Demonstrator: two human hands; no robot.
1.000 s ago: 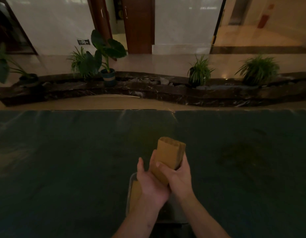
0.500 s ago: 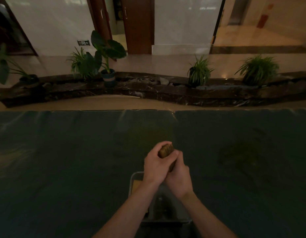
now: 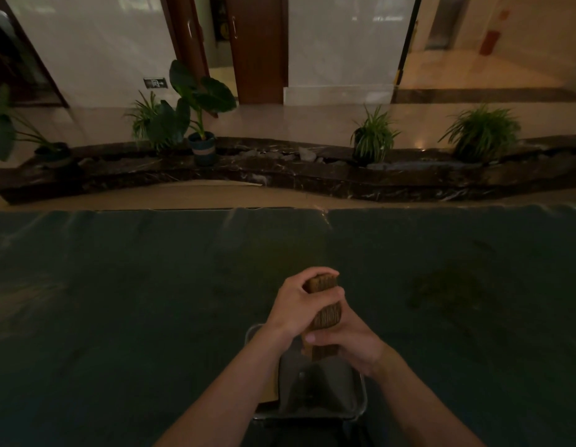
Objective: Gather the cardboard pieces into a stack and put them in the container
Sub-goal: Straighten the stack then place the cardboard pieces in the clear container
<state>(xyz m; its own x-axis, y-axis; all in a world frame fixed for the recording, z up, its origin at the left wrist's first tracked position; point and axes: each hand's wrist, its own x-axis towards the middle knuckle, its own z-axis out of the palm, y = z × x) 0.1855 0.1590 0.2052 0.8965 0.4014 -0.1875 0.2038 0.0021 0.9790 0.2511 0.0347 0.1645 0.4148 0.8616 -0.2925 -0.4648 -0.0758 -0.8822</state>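
A stack of brown cardboard pieces (image 3: 327, 316) stands on edge, its layered edges facing me, held between both hands above the clear container (image 3: 357, 404). My left hand (image 3: 296, 309) wraps over the stack's top and left side. My right hand (image 3: 351, 345) grips its lower right side, thumb across the front. The container sits on the dark green table at the near edge, under my wrists. One more cardboard piece (image 3: 270, 387) leans inside it along the left wall, partly hidden by my left forearm.
The dark green cloth-covered table (image 3: 119, 301) stretches wide to both sides. Beyond its far edge runs a dark marble planter ledge (image 3: 312, 175) with several potted plants (image 3: 196, 124).
The stack turned from showing its flat face to edge-on. My left hand moved from below it to over its top, and both hands have come slightly lower toward the container.
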